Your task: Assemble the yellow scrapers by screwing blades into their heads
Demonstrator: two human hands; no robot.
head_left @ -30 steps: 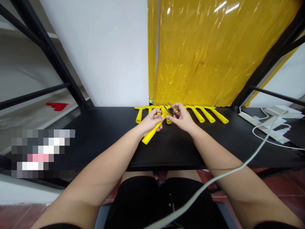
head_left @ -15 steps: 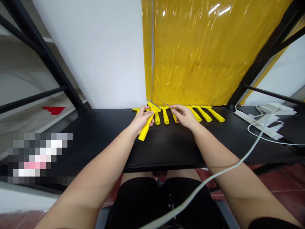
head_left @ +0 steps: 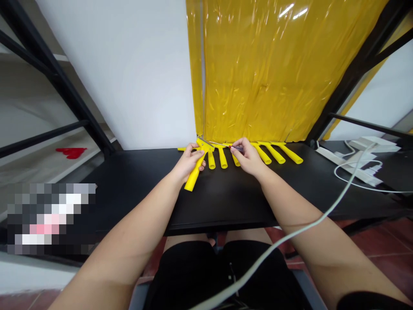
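Note:
My left hand (head_left: 186, 164) is closed round a yellow plastic scraper-like tool (head_left: 192, 177), its hollow handle pointing down towards me. At the head of this tool, a grey metal strip shows. Between the fingers of my right hand (head_left: 249, 158) is a slim screwdriver (head_left: 238, 148) with a dark red grip. Its thin shaft points left towards the tool's head; whether the tip touches it I cannot tell. Behind my hands, several similar yellow pieces (head_left: 275, 153) lie in a row along the back of the black table (head_left: 222, 202), some partly hidden by my right hand.
A translucent yellow curtain (head_left: 264, 77) and a white panel (head_left: 129, 77) stand behind the table. White power strips (head_left: 355, 161) lie on the right. A pale cable (head_left: 290, 236) crosses in front of my right forearm. Red pieces (head_left: 71, 153) rest on the left shelf.
In my right hand the screwdriver has turned to lie flatter, its grip now showing, with the shaft closer to the tool's head. My left hand keeps its hold. The view has shifted slightly.

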